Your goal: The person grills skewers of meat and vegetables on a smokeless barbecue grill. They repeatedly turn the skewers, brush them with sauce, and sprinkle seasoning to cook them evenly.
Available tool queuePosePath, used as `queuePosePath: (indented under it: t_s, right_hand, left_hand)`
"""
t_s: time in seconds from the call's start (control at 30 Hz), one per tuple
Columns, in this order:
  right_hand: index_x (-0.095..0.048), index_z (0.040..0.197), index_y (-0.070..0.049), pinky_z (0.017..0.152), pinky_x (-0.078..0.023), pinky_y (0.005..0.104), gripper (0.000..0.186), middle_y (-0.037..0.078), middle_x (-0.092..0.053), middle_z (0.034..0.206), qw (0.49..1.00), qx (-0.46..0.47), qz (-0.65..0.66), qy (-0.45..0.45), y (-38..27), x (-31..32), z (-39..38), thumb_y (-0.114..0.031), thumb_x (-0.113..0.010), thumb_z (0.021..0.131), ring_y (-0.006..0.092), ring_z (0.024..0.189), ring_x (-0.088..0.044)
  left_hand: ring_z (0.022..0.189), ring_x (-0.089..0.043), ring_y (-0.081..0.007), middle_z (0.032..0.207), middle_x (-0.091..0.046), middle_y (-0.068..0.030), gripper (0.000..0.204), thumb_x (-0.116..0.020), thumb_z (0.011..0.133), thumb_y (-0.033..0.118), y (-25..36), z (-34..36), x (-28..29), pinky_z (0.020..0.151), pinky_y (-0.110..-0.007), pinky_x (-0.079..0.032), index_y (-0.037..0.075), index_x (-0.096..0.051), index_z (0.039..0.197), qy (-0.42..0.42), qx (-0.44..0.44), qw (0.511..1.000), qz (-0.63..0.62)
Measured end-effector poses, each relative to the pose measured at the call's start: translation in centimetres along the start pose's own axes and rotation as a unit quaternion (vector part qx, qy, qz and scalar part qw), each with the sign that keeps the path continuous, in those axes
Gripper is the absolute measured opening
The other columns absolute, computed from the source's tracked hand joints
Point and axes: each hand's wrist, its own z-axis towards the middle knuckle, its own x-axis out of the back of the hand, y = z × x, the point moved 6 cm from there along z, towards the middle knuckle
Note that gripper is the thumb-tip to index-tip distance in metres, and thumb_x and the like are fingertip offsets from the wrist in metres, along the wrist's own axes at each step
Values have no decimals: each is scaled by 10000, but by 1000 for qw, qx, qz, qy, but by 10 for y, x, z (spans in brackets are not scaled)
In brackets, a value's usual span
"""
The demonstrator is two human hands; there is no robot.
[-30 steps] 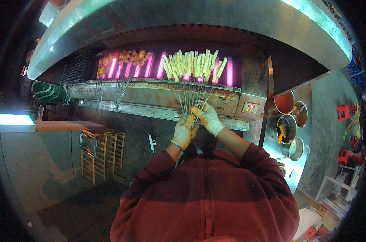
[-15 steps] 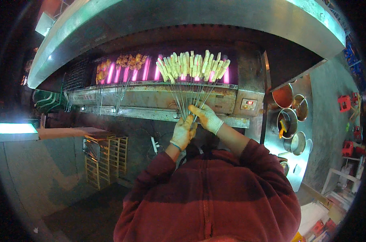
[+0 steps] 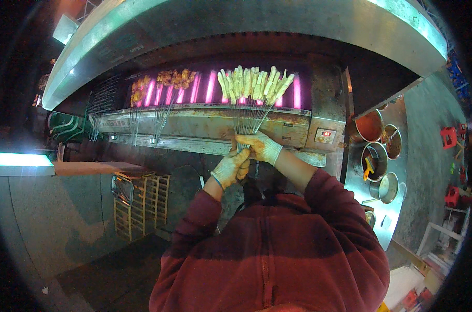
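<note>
Both my hands wear white knit gloves with yellowish stains. My left hand (image 3: pixel 228 169) is closed on the lower ends of a bundle of long metal skewers (image 3: pixel 250 119). My right hand (image 3: pixel 263 147) grips the same bundle just above and to the right of it. The skewers fan out upward, carrying pale, elongated food pieces (image 3: pixel 252 84) over the glowing pink bars of the grill (image 3: pixel 211 88). To their left, browned food skewers (image 3: pixel 174 79) lie across the grill, their thin handles hanging over its front ledge.
A curved steel hood (image 3: pixel 241 20) overhangs the grill. At right, a steel side table (image 3: pixel 376 210) carries several pots (image 3: pixel 367 127), one with a yellow-handled brush (image 3: pixel 370 166). At lower left are a wooden rack (image 3: pixel 142 208) and a low partition (image 3: pixel 59 213). Red stools (image 3: pixel 448 138) stand on the far-right floor.
My hands have shifted slightly left, my right hand turning more sideways across the bundle. The skewers are drawn closer together, so the pale pieces cover a narrower stretch of the grill.
</note>
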Motion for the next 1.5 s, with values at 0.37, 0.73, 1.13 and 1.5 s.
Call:
queuePosePath:
  t_s: [0.37,0.73,1.13,1.5]
  right_hand:
    - [-704,1103,-57,852,-537,429,443,142,-728,1062,923,158,-327,127,1,-1,18,-464,-624,945,299,955,-693]
    - [-623,1266,-26,925,-501,379,537,182,-684,1164,895,238,-362,111,-24,16,-26,-464,-620,955,316,1051,-655]
    - [-639,1211,-16,711,-522,318,374,64,-689,1041,981,154,-36,113,-27,20,-11,-245,-726,930,176,842,-634]
    - [-663,1176,7,770,-548,326,347,89,-714,1047,969,165,-85,164,-26,22,-39,-148,-777,888,174,887,-660]
  left_hand:
    - [912,-681,-414,1097,-648,-277,721,-622,930,206,35,-12,-19,727,-496,-548,-67,-259,1490,388,-170,697,579]
    - [489,-389,-94,672,-446,50,200,-546,1051,354,-8,14,-13,424,-261,-298,163,-537,992,75,-211,972,-69]
    - [539,-372,-57,727,-453,57,271,-569,1031,404,24,13,-37,452,-219,-280,133,-560,1040,-62,-93,958,-263]
    - [444,-379,-89,617,-475,13,345,-567,1007,492,5,1,-26,404,-258,-273,149,-533,1031,172,-134,974,-56]
